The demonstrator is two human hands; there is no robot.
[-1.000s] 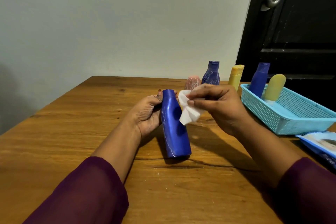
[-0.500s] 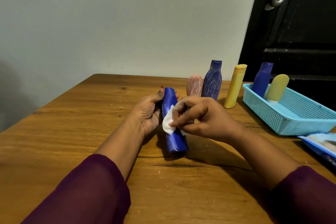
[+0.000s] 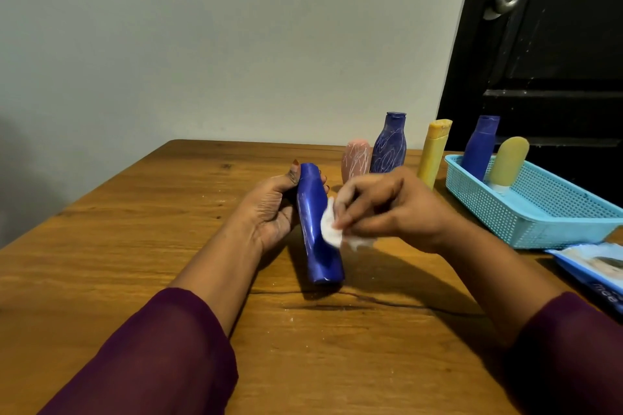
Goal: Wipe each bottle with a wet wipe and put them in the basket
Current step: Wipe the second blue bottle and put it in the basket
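Basket [image 3: 526, 222] at the table's [image 3: 135, 246] right edge held a blue bottle [image 3: 478, 152] and a yellow bottle [image 3: 507, 162]; left hand [image 3: 269, 209] gripped a long bottle [image 3: 317, 239], right hand [image 3: 397, 209] pinched a wipe [image 3: 328, 226].

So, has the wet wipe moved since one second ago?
Yes. The wet wipe moved nearer the person, away from the standing pink bottle, down the held blue bottle.

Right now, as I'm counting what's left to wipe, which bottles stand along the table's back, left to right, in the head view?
Pink bottle, scribbled blue bottle, yellow bottle, plain blue bottle, olive bottle; the last two stand in the basket.
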